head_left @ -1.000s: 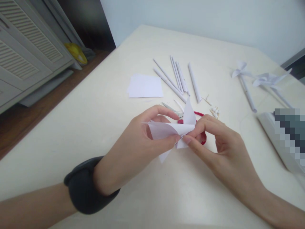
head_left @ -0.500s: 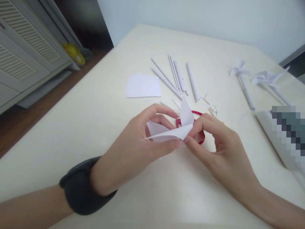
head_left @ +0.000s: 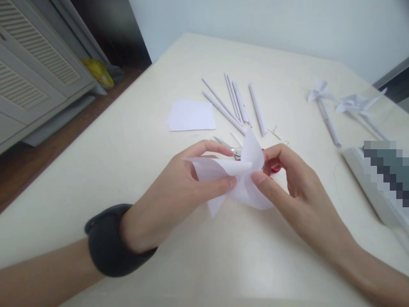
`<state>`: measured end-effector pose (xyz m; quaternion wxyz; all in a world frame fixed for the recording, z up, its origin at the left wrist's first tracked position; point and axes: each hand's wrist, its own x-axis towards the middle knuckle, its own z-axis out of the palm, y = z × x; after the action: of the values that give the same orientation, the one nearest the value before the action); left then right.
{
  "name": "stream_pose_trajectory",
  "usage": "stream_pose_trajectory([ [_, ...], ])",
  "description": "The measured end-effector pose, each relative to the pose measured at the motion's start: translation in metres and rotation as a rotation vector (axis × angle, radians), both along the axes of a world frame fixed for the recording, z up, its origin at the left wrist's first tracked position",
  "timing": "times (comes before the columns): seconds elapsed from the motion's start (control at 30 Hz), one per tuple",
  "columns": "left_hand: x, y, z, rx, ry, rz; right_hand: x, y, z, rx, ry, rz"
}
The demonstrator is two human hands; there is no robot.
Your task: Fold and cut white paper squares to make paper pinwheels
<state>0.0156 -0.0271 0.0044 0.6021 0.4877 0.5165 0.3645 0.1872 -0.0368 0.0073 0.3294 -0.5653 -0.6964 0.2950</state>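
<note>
A white paper pinwheel (head_left: 220, 168) is held between my two hands, its blades curling up and out from the middle. My left hand (head_left: 188, 183), with a black band on the wrist, grips its left side, thumb in front and fingers behind. On the other side my right hand (head_left: 294, 187) pinches the paper near its centre with thumb and fingers. Scissors (head_left: 235, 152) with red handles lie on the table behind the pinwheel, partly covered by it and by my right hand.
Several rolled paper sticks (head_left: 238, 102) lie behind the hands, with a stack of white paper (head_left: 192, 116) left of them. Finished paper pinwheels on sticks (head_left: 327, 115) rest at the right. A pale, partly blurred-out device (head_left: 367, 179) stands at the table's right.
The pinwheel has been tilted, so its front face and lower blades now show. My right thumb and fingers have shifted on the paper. More of the scissors' blades is visible.
</note>
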Motion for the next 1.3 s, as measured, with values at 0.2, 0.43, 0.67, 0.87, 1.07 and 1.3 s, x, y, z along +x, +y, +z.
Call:
stream_pose_trajectory([
  [0.2,0.002,0.0,0.001,-0.027,-0.035,0.034,0.001,0.002,0.0,-0.169,0.134,0.092],
  [0.43,-0.001,0.003,0.002,-0.05,-0.07,-0.058,-0.001,0.003,0.013,-0.42,0.209,0.094],
  [0.67,0.001,0.001,0.001,-0.045,-0.064,-0.052,0.001,0.005,0.004,-0.441,0.289,0.168],
  [0.87,0.0,0.002,0.002,-0.056,-0.07,-0.109,-0.001,0.003,0.015,-0.501,0.256,0.132],
  [1.07,0.004,0.0,0.003,-0.025,-0.068,-0.045,0.0,0.004,0.013,-0.536,0.314,0.084],
  [1.3,-0.004,0.008,0.007,-0.006,-0.14,-0.057,0.013,0.009,0.004,-0.508,0.464,0.047],
])
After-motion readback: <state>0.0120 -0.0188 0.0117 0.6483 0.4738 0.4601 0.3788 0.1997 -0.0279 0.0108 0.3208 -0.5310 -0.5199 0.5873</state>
